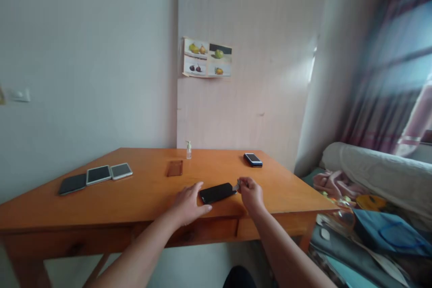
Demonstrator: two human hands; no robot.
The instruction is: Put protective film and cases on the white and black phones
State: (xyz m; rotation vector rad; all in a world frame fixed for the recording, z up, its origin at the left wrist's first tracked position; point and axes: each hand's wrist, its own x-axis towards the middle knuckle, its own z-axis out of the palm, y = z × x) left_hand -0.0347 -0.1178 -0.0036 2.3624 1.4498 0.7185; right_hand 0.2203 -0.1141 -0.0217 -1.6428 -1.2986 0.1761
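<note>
- One black smartphone lies flat on the tabletop, in the gap between the fingers of the two hands, its long side running from one to the other.
- Left hand: the thumb and the other fingers are spread apart around the phone's left end, thumb by the near corner, fingertips by the far one; whether they touch it, I cannot tell.
- Right hand: the thumb and forefinger are pinched together on one small pale strip, just off the phone's right end; whether the strip joins the phone is too small to tell.
- Beyond the left fingers, nearly straight ahead, is one brown phone case.
- Past that case and slightly to its right, one pump bottle stands upright, well beyond the fingers of both hands.
- Well to the left of the left fingers, three flat devices form a row: one dark slab, then two white-framed touchscreens, a nearer one and a farther one.
- Beyond the right fingers, near the far edge, lies one blue-edged phone; whether it is a stack is unclear.
- On the wall, above and beyond the fingers, hangs one sheet bearing four fruit pictures.
</note>
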